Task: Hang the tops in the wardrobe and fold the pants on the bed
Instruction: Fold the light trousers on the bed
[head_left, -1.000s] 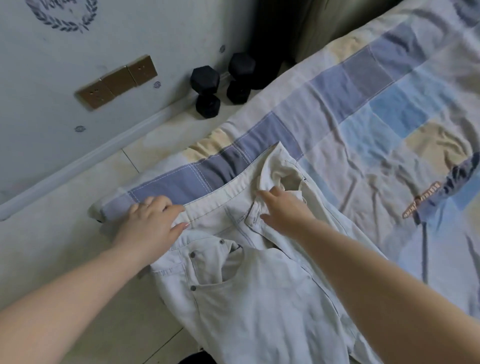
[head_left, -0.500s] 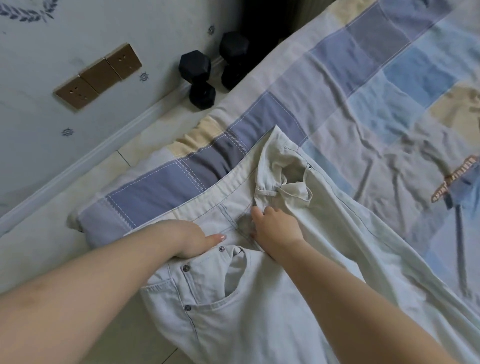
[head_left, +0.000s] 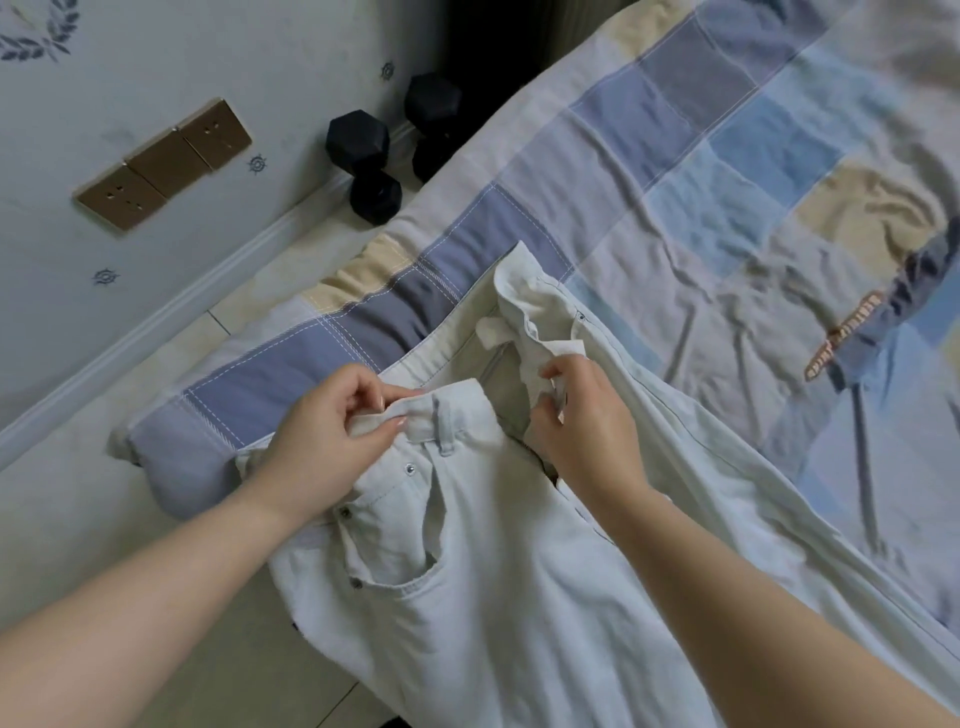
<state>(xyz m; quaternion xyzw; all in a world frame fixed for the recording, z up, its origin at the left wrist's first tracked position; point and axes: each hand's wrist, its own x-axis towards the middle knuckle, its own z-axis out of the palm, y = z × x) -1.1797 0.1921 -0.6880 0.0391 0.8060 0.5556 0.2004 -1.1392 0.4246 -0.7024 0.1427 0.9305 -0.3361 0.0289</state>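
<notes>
Pants (head_left: 483, 597) on bed (head_left: 727, 171), waistband pinched by left hand (head_left: 332, 441), right hand (head_left: 584, 428)

You get no readable text here. Up and to the right of your right hand (head_left: 587, 421), a dark strip (head_left: 844, 335) on the bedsheet (head_left: 727, 171) carries orange letters, too blurred to make out. Far up-left of your left hand (head_left: 324, 441), the wall (head_left: 130, 67) has a printed laurel wreath (head_left: 39, 31) and small wheel marks, with no legible words
</notes>
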